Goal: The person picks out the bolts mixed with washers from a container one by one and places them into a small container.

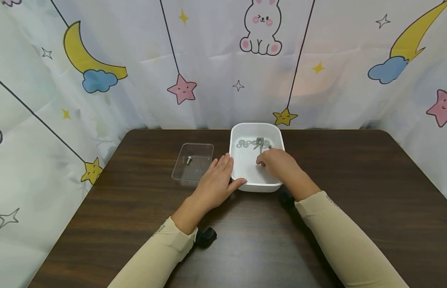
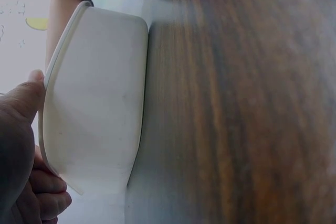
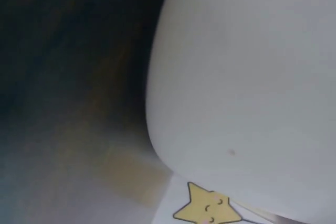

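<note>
A white plastic bin point(image 1: 257, 187) stands on the dark wooden table and holds several metal washers point(image 1: 241, 143) and bolts point(image 1: 260, 141) toward its far end. My left hand point(image 1: 217, 182) rests against the bin's near left corner, fingers extended along the left side and thumb at the front rim. The left wrist view shows the thumb point(image 2: 29, 95) touching that rim. My right hand point(image 1: 281, 164) reaches over the right rim into the bin, fingers bent downward close to the bolts. Its fingertips are partly hidden, so I cannot tell whether they pinch a bolt.
Left of the white bin sits a clear plastic tray point(image 1: 180, 176) with one small bolt point(image 1: 189, 160) in it. A patterned curtain point(image 1: 209, 48) hangs behind the table point(image 1: 137, 224). Only the bin's outer wall and the surroundings show in the right wrist view.
</note>
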